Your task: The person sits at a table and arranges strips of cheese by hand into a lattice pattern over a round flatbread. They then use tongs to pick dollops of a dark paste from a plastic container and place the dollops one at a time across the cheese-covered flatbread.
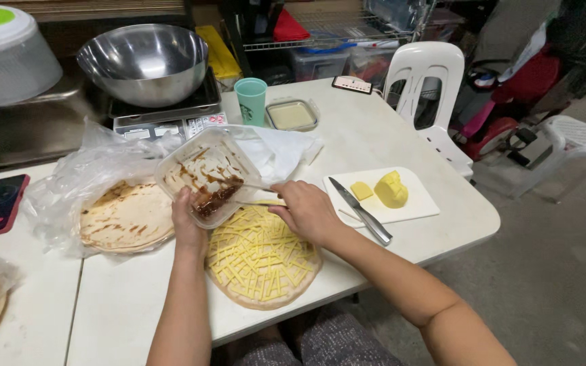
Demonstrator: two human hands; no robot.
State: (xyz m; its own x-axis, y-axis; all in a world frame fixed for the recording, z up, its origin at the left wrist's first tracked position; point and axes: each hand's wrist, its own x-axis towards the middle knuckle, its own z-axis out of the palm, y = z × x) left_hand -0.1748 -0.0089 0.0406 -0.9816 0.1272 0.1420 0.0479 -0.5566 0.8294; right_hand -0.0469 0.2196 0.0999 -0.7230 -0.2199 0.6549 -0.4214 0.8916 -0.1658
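— Tilting that clear tub [201, 173], is it the left hand [188, 224]?

— Yes, fingers curled tight round its lower edge, just above the flatbread [262, 261] strewn with yellow strips.

— And the right hand [306, 210]?

— Pinched on a thin utensil [256, 188], its tip in the dark paste [215, 200] inside the tub. Knife [361, 211] and butter [391, 190] lie on the white board [422, 203] nearby
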